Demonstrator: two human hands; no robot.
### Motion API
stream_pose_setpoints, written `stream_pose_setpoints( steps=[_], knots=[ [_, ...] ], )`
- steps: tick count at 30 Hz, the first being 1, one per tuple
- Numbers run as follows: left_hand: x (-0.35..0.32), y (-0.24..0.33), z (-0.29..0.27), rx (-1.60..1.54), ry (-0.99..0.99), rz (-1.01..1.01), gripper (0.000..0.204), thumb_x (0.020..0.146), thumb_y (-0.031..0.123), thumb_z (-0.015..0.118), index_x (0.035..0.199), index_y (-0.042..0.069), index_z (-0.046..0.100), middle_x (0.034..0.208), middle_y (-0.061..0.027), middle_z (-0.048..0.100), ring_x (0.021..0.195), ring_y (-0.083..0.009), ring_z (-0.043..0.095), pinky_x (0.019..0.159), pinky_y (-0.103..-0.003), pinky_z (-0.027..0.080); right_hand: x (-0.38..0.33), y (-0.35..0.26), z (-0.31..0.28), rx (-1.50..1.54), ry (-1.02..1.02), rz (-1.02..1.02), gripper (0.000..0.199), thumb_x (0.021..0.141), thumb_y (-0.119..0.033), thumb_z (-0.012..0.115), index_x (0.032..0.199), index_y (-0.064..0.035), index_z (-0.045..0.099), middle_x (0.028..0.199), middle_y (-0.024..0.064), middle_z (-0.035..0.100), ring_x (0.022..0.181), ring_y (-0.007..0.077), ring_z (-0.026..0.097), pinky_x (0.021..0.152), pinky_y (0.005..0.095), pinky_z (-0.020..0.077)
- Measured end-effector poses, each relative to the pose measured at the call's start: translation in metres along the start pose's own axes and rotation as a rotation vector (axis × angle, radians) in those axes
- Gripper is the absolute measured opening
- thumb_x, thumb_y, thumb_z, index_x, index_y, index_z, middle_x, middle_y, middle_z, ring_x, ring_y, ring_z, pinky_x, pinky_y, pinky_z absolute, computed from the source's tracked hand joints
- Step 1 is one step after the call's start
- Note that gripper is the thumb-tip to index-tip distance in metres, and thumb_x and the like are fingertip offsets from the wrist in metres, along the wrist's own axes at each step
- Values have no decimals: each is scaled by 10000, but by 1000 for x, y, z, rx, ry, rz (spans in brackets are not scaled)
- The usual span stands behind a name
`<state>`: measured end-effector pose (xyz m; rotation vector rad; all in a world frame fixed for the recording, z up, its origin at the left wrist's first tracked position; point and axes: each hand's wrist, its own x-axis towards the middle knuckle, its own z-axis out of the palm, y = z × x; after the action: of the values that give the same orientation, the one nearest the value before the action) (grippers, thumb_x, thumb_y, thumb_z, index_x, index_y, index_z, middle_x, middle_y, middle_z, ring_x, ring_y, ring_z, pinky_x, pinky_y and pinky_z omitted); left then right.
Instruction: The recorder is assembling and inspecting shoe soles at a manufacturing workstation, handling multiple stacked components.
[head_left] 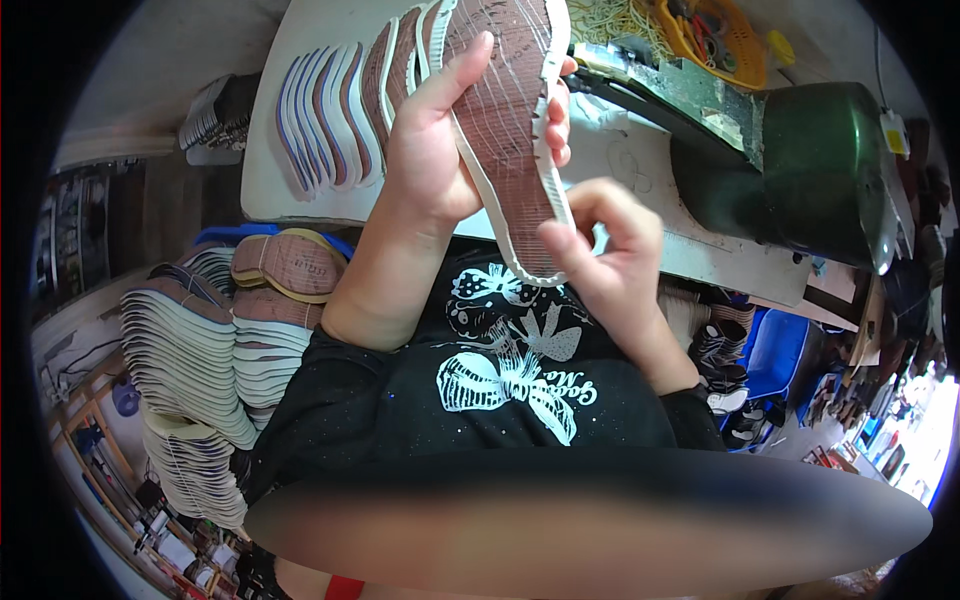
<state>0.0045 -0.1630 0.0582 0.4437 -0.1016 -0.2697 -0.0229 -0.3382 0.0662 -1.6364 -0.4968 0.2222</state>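
Note:
A brown shoe insole with a white rim notched along its edge is held up in front of me, its narrow end toward my body. My left hand wraps round it from below, thumb on its face and fingertips showing past the right edge. At the narrow end, my right hand is closed with thumb and bent finger at the right edge of the rim. Slight blur softens the right fingers. Behind my left hand, a row of similar insoles stands overlapped on the white table.
A dark green machine stands at the right of the table. Beyond it are a yellow basket of tools and a heap of pale strips. Bundled insole stacks rise at my left. A blue crate sits low at right, near shoes.

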Motion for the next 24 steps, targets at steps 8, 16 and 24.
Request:
stream_pose_setpoints(
  steps=[8,16,24],
  knots=[
    [-13,-30,2,304,142,142,491,984,366,348,1259,-34,419,1152,-178,562,1041,-242,581,909,-356,464,25,14,-3,119,333,-141,162,750,-98,748,831,-10,640,692,4,602,609,41,550,550,176,436],
    [-9,-39,22,690,168,277,405,975,341,434,1127,-15,554,1018,-75,617,912,-143,598,799,-274,475,19,18,-25,76,227,-105,112,780,-85,705,846,4,690,709,30,645,611,60,562,552,197,442],
    [-12,-47,24,992,82,278,465,964,399,442,1132,-21,546,1042,-63,582,949,-142,539,836,-276,418,17,16,-28,-110,284,-155,88,752,-39,663,808,29,661,679,41,638,567,60,560,529,198,460]
  ],
)
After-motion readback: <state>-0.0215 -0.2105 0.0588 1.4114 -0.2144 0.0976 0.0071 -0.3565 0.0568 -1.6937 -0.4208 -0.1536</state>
